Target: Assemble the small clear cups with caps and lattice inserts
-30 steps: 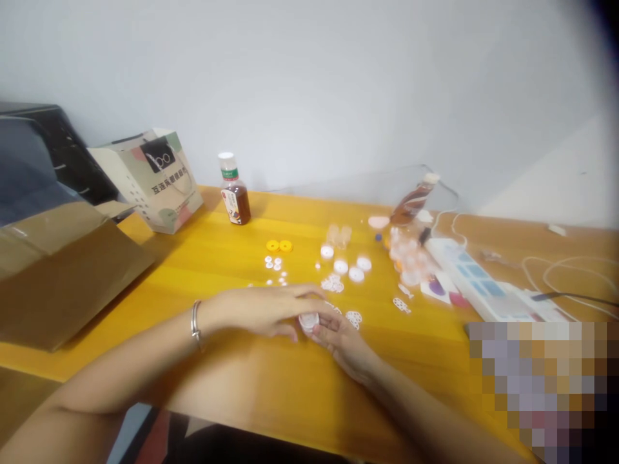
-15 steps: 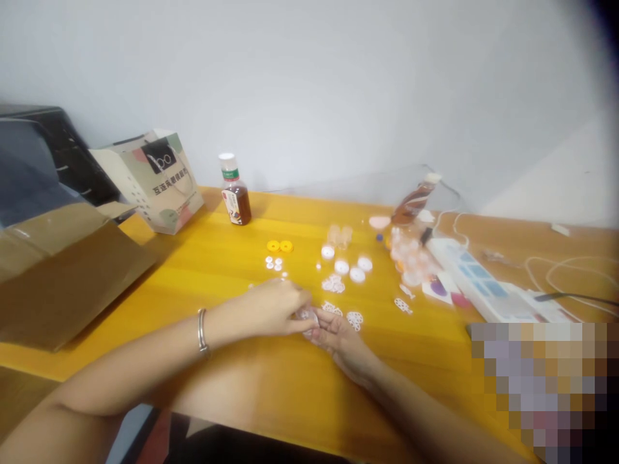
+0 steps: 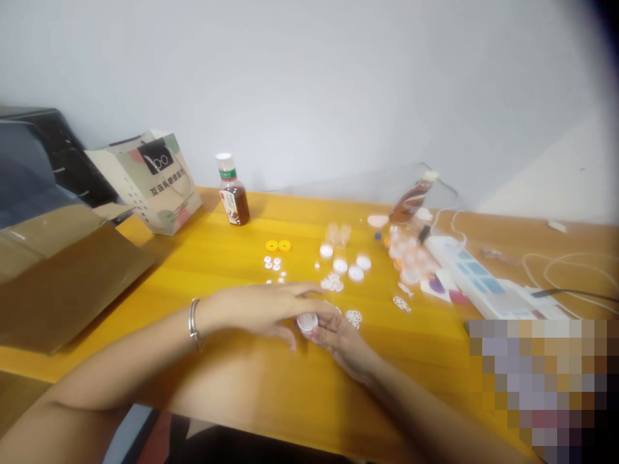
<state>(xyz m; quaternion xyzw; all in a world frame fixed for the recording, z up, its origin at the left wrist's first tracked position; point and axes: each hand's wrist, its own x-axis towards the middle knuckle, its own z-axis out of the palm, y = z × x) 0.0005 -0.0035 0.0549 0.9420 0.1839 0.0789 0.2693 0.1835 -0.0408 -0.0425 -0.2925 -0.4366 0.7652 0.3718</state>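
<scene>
Between the fingers and thumb of my right hand (image 3: pixel 341 338) is a small round whitish, see-through piece (image 3: pixel 307 323), its round face turned up. My left hand (image 3: pixel 271 309) is just to the left, thumb and fingers spread apart, with nothing held in it. Beyond the hands lie white perforated cut-out pieces (image 3: pixel 332 282), and one more cluster of perforated pieces (image 3: pixel 354 318) sits close to my right fingers. Several white round lids (image 3: pixel 340 265) are further back, near pale see-through cups (image 3: pixel 338 235). Two yellow rings (image 3: pixel 279 246) lie behind several small white discs (image 3: pixel 273 263).
A cardboard box (image 3: pixel 62 277) and a paper bag (image 3: pixel 155 183) stand at the left. A juice bottle (image 3: pixel 234 193) is at the back; a tilted brown bottle (image 3: pixel 411 200) stands right, beside a pile of pale round items (image 3: pixel 411 254) and a white power strip (image 3: pixel 464 264) with cables.
My left hand has let go of the round piece and opened, drawing slightly left. The piece stays in my right hand, its round face now showing. The view has shifted slightly.
</scene>
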